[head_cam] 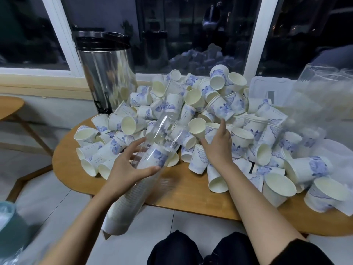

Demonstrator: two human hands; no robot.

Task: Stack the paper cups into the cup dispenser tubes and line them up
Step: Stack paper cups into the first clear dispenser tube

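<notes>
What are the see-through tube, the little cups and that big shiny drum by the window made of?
Tube: apparently clear, glossy plastic; the cups stacked inside show through its wall. Cups: paper, it seems, matte cream inside with blue print outside. Drum: probably polished steel, since its side mirrors the pile.

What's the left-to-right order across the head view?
Small wooden side table → steel container → clear tube, gripped by the left hand → right hand reaching into the paper cups → clear plastic bags.
</notes>
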